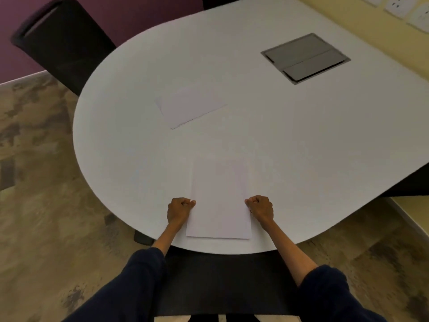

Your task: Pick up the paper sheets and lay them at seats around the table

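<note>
Down at the near edge, the left hand point(180, 209) and right hand point(260, 207), both curled closed, pinch opposite sides of a paper sheet point(219, 201) lying on the white tabletop point(301, 140); a second sheet point(190, 105) lies farther left.

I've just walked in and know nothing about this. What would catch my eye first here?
Two bare hands, the left hand and the right hand, pinch the side edges of a white paper sheet lying at the near edge of a big white rounded table. A second sheet lies angled further in, towards a dark chair at the far left. A grey metal hatch is set into the tabletop at the right.
</note>
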The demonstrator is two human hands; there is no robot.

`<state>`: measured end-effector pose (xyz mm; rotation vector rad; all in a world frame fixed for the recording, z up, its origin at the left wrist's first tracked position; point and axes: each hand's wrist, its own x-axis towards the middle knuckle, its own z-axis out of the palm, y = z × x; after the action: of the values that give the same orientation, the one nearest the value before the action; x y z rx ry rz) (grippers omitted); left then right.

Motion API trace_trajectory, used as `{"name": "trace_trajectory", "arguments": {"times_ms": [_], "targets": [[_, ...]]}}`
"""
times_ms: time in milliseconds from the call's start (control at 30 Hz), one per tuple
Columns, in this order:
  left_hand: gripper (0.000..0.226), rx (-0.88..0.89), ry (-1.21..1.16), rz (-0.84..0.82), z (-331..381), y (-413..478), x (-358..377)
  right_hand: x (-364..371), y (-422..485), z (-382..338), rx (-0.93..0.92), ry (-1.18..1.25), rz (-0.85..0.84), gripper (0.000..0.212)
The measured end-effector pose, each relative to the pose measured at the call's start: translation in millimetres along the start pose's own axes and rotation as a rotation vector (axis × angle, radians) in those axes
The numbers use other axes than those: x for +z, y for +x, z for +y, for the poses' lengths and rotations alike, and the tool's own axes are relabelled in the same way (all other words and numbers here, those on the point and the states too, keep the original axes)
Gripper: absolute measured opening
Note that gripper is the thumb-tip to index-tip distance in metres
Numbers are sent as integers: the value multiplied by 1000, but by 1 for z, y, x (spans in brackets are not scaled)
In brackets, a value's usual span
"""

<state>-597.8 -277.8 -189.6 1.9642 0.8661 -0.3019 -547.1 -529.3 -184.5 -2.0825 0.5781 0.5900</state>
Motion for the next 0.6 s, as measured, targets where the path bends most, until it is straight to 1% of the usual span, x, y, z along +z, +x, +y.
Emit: {"name": "trace_trajectory", "arguments": {"times_ms": [167,267,300,433,533,600], "targets": [[43,-36,40,22,-9,3,7,7,9,7,23,-84,-30,18],[23,-39,78,24,-7,6,12,10,13,9,18,-134,-18,18],[22,-42,99,41,-6,7,14,10,15,9,11,-150,-9,19],[29,-24,221,104,-1,6,16,13,18,13,-30,-192,22,18],[37,1,311,117,-5,7,15,13,18,17,-59,-201,29,26],[43,51,342,121,-7,7,13,12,18,19,-72,-187,31,30]]}}
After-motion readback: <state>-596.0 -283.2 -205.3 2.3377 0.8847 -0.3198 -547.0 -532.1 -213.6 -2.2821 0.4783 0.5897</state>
